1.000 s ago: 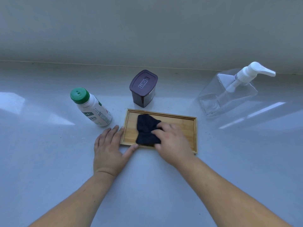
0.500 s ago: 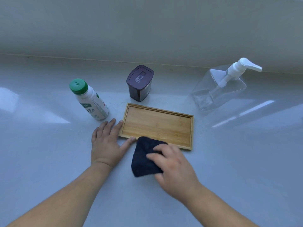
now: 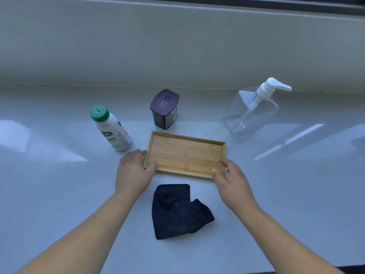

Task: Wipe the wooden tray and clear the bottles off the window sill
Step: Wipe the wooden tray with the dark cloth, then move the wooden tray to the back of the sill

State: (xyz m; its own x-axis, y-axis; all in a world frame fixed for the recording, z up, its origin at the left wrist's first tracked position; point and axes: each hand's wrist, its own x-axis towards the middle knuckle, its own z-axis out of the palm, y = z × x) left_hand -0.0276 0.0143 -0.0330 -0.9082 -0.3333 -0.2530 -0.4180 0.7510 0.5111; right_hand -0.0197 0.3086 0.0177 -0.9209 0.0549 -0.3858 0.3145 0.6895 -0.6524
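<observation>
While the dark cloth (image 3: 178, 211) lies loose on the sill (image 3: 59, 194) at lower centre, the wooden tray (image 3: 185, 154) sits mid-frame. At its left edge, the left hand (image 3: 134, 171) grips the corner; the right hand (image 3: 233, 181), fingers spread, touches its right corner. Behind stand a green-capped bottle (image 3: 111, 128), a dark jar (image 3: 165, 108) and a clear pump bottle (image 3: 252, 111).

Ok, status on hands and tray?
Left hand on tray corner, right hand open at the other. Cloth set down. Three bottles on sill.
</observation>
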